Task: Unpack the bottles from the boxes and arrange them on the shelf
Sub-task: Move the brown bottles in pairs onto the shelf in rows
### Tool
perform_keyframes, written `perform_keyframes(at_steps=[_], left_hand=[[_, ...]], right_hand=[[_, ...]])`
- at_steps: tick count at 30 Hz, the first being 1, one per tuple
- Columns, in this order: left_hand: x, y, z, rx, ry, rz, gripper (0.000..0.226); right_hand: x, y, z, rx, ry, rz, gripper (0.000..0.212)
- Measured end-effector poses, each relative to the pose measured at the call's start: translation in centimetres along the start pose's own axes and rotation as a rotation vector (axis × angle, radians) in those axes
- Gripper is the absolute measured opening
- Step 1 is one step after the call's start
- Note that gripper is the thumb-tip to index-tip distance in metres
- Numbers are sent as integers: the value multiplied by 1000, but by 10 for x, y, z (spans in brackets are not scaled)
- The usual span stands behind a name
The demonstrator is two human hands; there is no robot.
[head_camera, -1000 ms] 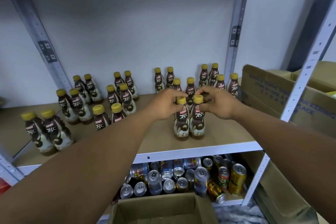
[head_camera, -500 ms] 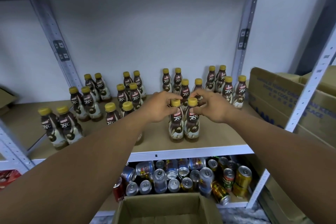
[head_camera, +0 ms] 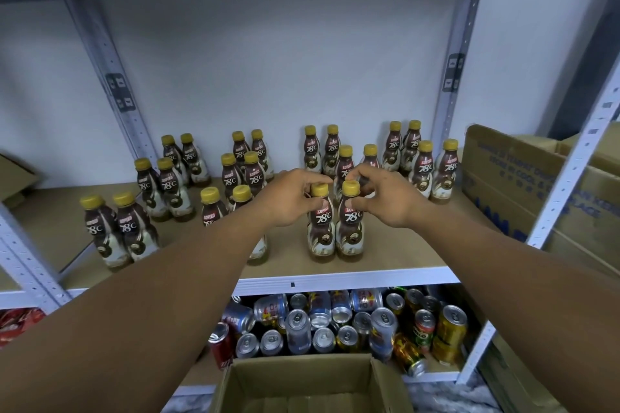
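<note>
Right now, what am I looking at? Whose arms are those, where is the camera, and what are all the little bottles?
There is no robot here, just a person. The camera sits on the person's head and looks forward and down, so both arms reach in from the bottom of the picture. The left hand pinches the yellow cap of the left bottle. The right hand pinches the cap of the right bottle. Both stand upright, side by side, near the front of the shelf. The other bottles stand in pairs behind and to the left. Below the shelf are many drink cans, and an open cardboard box sits at the bottom.
</note>
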State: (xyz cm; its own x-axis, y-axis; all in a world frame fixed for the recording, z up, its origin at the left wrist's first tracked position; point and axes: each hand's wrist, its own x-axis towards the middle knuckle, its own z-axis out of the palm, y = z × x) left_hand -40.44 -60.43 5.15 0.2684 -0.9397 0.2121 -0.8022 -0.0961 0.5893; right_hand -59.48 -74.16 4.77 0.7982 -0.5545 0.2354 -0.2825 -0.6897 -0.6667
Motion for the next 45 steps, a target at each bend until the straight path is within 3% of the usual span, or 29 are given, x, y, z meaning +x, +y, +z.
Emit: perform_keyframes(at_steps=[29,36,40,45], left_hand=[[-2,1,3,6,32,-11,50],[2,6,-10,-32,-2,-27,63],[21,14,-27,-19,74,-51,48],[64,23,-42,75,51,-32,38]], right_hand=[[1,1,4,-64,8,28,40],[0,-4,-10,-14,-39,14,46],[14,-8,-35,-46,61,40,30],[56,8,-67,-223,94,53,18]])
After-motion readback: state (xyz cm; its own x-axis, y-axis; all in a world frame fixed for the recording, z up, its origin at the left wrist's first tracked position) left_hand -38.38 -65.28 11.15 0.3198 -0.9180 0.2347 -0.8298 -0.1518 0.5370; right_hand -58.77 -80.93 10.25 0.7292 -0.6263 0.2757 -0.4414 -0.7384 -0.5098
